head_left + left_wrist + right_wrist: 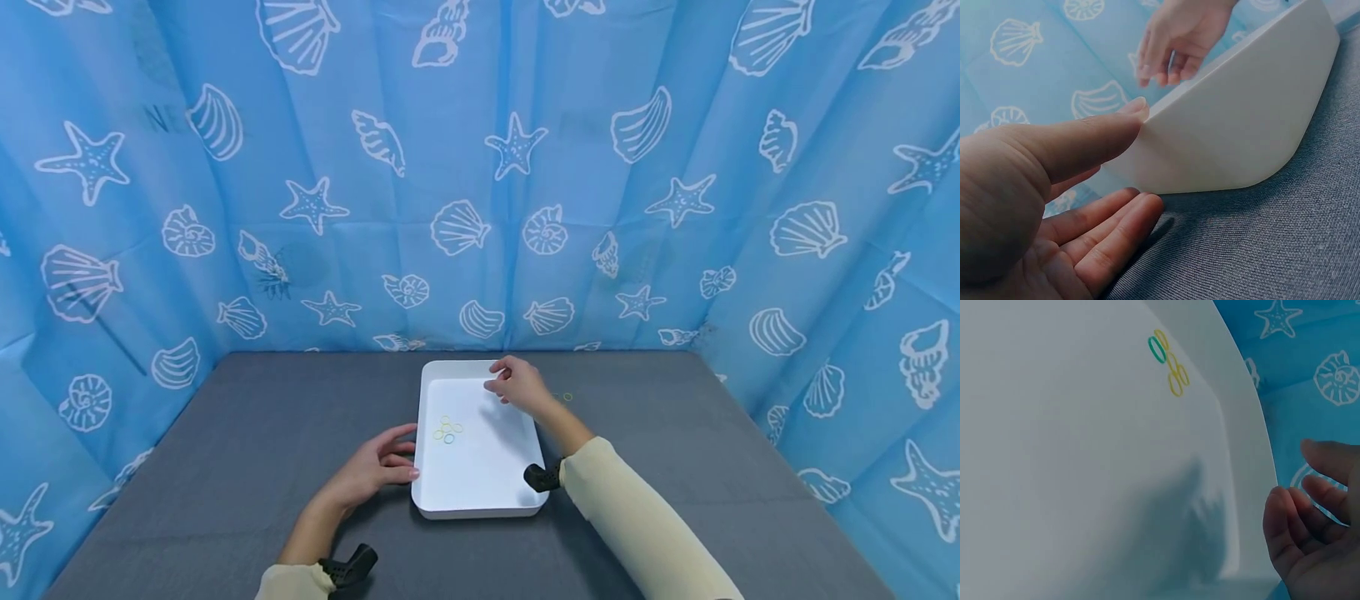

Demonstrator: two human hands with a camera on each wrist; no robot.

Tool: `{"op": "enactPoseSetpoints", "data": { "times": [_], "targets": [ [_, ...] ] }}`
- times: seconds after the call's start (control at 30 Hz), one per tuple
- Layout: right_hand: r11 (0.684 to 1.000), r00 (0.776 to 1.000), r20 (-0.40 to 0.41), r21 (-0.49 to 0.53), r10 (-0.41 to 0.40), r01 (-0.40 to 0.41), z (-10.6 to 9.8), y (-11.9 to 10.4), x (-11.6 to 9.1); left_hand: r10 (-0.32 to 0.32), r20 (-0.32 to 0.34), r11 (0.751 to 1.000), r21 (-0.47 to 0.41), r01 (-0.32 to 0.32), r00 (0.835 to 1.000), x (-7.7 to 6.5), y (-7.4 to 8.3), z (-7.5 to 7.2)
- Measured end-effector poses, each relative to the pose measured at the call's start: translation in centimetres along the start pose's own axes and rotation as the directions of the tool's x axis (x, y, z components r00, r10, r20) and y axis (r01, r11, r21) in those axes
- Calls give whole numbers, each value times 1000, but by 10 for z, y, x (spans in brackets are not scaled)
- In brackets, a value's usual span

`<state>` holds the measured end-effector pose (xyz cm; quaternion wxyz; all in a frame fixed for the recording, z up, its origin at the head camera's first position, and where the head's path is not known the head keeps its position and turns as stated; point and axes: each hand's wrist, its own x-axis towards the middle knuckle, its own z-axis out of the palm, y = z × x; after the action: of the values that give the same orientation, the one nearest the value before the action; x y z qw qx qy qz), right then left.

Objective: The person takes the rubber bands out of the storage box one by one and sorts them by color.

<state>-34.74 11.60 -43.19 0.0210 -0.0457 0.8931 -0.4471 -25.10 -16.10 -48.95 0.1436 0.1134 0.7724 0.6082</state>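
A shallow white tray [480,487] lies on the grey cloth. Beside its left wall is my left hand [372,468]; in the left wrist view the thumb meets the rim and the fingertips come close to the bottom edge. My right hand [519,385] hovers over the tray's far right part, fingers loosely bent, nothing visible between them. Its shadow falls on the tray floor. Inside the tray, left of the middle, several thin yellow rings [1175,385] lie clustered with one green ring [1157,349].
Right of the tray, just past the right wrist, small yellowish rings [567,397] lie on the grey tabletop [300,400]. A blue curtain [465,167] printed with shells and starfish hangs behind and along both sides. Each wrist wears a black device [542,477].
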Motion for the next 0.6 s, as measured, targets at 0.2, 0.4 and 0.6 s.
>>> {"op": "enactPoseSetpoints", "data": {
  "times": [0.2,0.4,0.6],
  "targets": [
    [995,993,94,-62,-74,80,9,-5,-1,1,-6,1000,9,-1,1000,-1,0,0],
    [991,975,202,-83,-88,107,20,-8,-4,2,-10,1000,9,-2,1000,-1,0,0],
    [983,954,278,-110,-109,144,33,-2,-3,0,-1,1000,0,0,1000,0,-1,0]
  ]
}}
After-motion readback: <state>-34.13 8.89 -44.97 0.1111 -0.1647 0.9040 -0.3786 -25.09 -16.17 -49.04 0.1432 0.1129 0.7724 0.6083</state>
